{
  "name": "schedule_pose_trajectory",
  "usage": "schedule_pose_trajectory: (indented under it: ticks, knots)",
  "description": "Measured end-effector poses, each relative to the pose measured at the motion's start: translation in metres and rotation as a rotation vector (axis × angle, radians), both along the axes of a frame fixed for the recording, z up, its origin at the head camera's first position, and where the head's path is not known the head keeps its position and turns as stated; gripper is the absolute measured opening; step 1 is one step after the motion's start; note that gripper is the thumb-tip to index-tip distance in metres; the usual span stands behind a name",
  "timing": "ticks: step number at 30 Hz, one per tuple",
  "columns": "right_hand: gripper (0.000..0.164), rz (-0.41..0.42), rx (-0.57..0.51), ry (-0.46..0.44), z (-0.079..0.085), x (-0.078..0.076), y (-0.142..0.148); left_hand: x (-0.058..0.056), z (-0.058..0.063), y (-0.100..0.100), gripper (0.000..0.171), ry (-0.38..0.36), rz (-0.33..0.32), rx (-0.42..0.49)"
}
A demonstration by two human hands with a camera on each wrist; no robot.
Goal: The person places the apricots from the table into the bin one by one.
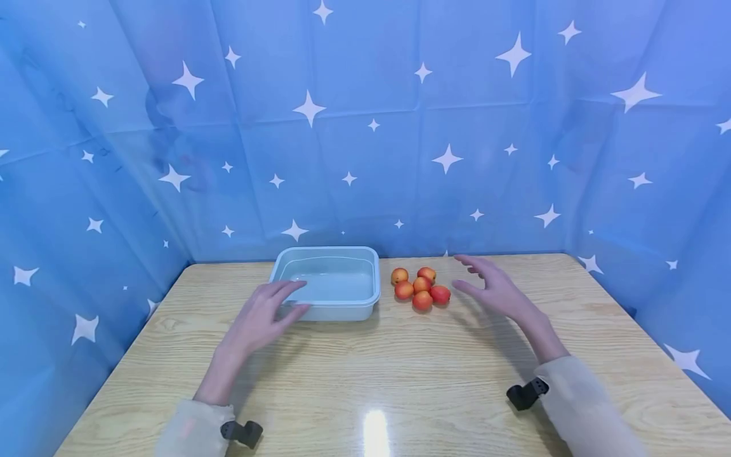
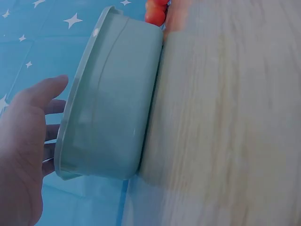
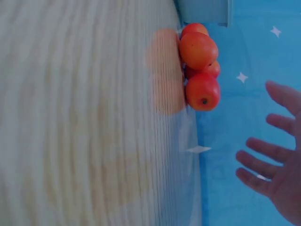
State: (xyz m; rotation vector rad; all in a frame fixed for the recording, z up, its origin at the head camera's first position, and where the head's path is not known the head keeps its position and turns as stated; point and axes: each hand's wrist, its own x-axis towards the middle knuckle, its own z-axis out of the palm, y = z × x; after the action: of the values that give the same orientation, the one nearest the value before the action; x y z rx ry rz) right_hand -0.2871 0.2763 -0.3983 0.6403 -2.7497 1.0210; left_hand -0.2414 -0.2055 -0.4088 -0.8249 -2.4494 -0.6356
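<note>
A light blue plastic basin stands toward the back of the table, with nothing inside it. Right beside it lies a cluster of several small red-orange apples, resting on the wood. My left hand hovers at the basin's near left corner, fingers spread and overlapping its rim in the head view. In the left wrist view the thumb and fingers show next to the basin wall. To the right of the apples, my right hand is held with fingers apart and nothing in its grasp; the right wrist view shows the apples beyond the fingertips.
The wooden table reaches back to a blue curtain with white stars, which also hangs along both sides. A black wrist camera is strapped at the left sleeve, another camera at the right.
</note>
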Motion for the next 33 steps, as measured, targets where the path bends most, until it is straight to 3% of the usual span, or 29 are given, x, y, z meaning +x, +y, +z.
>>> schedule_pose_trajectory:
  ticks: [11, 19, 26, 33]
  knots:
    - [0.058, 0.069, -0.068, -0.041, -0.011, -0.010, -0.005, -0.007, -0.008, 0.007, 0.043, -0.021, -0.058, 0.071]
    - [0.050, 0.109, -0.102, -0.082, -0.016, -0.013, -0.009, -0.007, -0.010, 0.008, 0.035, -0.019, -0.064, 0.119]
    - [0.047, 0.109, -0.113, -0.127, -0.019, -0.014, -0.009, -0.008, -0.011, 0.010, 0.026, -0.083, -0.070, 0.195]
    - [0.045, 0.145, -0.083, -0.172, -0.021, -0.015, -0.013, -0.010, -0.013, 0.010, 0.016, -0.093, -0.086, 0.226]
